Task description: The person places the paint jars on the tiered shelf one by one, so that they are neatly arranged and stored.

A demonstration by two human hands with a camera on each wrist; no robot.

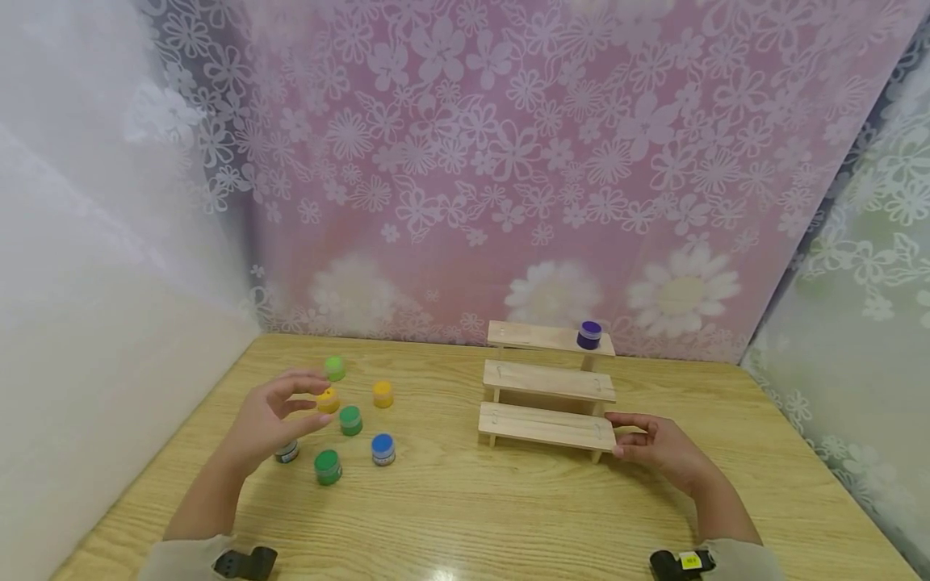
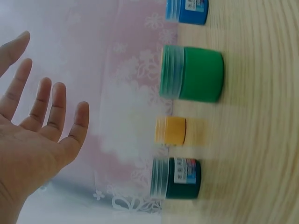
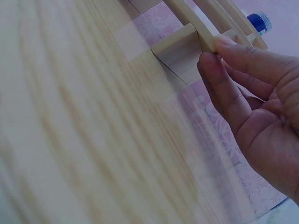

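Note:
My left hand (image 1: 272, 415) hovers over a group of small paint jars at the left, fingers apart and nothing held. Near its fingertips are a yellow jar (image 1: 328, 401) and a green jar (image 1: 351, 420). A dark jar (image 1: 286, 453) is partly hidden under the palm. In the left wrist view the fingers stand clear of a green jar (image 2: 203, 73) and a small yellow jar (image 2: 171, 130). My right hand (image 1: 657, 452) pinches the right end of the lowest step of a three-tier wooden stand (image 1: 548, 426). A purple jar (image 1: 589, 335) sits on its top step, at the right.
Other jars stand on the wooden table (image 1: 450, 516): a light green one (image 1: 334, 369), an orange-yellow one (image 1: 383, 394), a blue one (image 1: 383, 449) and another green one (image 1: 328, 467). A flowered pink curtain (image 1: 450, 161) hangs behind the table, with pale cloth at both sides.

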